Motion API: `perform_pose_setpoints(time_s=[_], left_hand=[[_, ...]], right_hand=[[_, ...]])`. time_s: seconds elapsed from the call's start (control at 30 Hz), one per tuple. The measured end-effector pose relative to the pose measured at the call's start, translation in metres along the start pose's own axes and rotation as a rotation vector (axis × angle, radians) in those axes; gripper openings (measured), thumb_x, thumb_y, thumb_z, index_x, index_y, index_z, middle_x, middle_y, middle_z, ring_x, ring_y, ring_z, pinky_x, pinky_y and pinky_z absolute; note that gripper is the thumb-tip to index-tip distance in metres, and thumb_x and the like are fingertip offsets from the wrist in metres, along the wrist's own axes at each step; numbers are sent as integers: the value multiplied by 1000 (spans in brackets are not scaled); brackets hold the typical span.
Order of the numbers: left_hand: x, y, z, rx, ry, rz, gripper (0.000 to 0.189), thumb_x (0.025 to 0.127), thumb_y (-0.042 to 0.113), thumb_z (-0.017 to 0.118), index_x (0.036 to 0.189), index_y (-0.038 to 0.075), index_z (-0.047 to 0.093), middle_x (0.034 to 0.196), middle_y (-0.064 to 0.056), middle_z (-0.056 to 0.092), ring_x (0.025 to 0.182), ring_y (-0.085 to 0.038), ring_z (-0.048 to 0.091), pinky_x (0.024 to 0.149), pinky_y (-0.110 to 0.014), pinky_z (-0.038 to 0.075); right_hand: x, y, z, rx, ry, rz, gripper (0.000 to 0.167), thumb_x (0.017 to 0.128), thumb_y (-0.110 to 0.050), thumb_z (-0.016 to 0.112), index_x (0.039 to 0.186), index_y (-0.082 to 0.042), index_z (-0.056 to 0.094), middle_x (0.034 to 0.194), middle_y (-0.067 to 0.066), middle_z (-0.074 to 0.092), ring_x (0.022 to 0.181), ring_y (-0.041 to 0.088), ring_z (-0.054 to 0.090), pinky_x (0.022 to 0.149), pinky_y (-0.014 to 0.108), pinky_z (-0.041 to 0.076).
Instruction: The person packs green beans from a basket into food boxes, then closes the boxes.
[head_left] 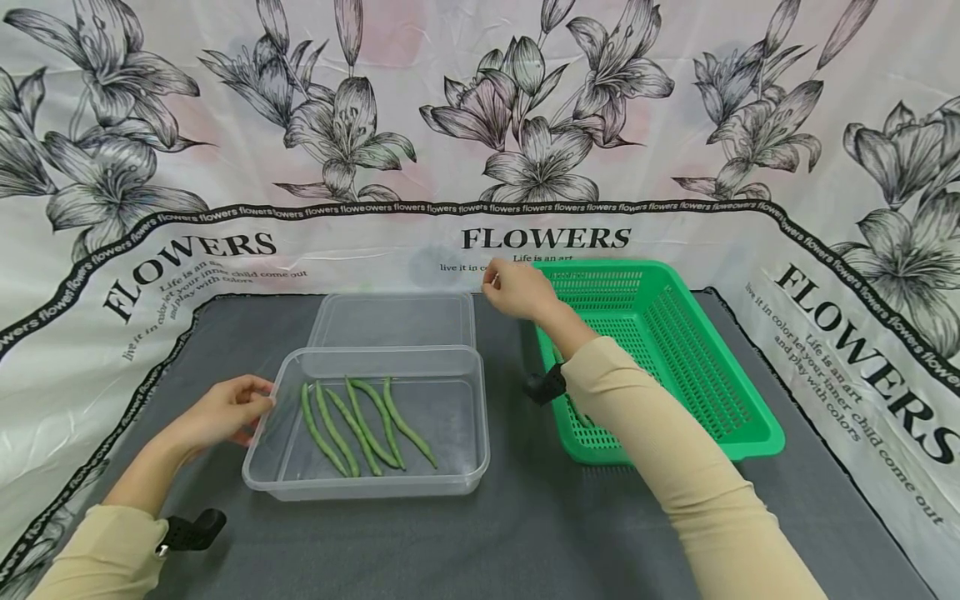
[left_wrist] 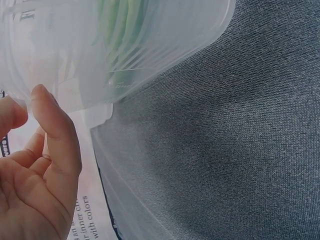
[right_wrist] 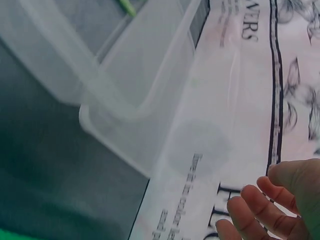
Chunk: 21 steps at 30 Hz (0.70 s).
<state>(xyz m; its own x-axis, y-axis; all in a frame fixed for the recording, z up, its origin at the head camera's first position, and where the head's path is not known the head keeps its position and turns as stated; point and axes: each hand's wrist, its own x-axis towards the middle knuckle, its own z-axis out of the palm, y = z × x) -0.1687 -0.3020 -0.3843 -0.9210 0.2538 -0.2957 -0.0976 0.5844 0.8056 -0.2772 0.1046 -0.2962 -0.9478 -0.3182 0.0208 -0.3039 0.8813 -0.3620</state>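
In the head view, several green beans [head_left: 362, 425] lie side by side in a clear plastic container [head_left: 375, 490]. My left hand [head_left: 225, 410] is at the container's left rim, thumb and index finger pinching its edge, which the left wrist view shows close up. My right hand [head_left: 519, 289] hovers between the container and a green plastic basket [head_left: 720, 367], past the basket's far left corner. Its fingers [right_wrist: 256, 204] are loosely bent, and nothing shows between them in the right wrist view. Part of a bean [head_left: 583, 417] shows in the basket; my right forearm hides the rest there.
Behind the container lies a clear flat lid [head_left: 397, 318]. A dark grey cloth [head_left: 517, 542] covers the table. White flower-printed fabric [head_left: 360, 250] rises at the back and both sides. The basket's raised green rim stands to the right.
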Motion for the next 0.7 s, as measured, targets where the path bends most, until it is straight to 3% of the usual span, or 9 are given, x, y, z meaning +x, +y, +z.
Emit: perform_pose_setpoints(time_s=[0.37,0.7], left_hand=[[-1,1,0,6,4,0,47,97,26,47,129,-6,36,104,-20,54,82,-19,55,64,-35,54],[0,1,0,5,3,-1,46,97,25,47,130,-6,36,105,-20,54,85,-21,55,65,-35,54]], right_hand=[[-9,51,-20,-5,50,73,22,94,-21,46,106,-6,57,101,14,64,82,27,60,71,41,47],[-23,96,-7,34,8,144,26,94,-19,44,108,0,55,108,21,61,92,33,58,77,44,45]])
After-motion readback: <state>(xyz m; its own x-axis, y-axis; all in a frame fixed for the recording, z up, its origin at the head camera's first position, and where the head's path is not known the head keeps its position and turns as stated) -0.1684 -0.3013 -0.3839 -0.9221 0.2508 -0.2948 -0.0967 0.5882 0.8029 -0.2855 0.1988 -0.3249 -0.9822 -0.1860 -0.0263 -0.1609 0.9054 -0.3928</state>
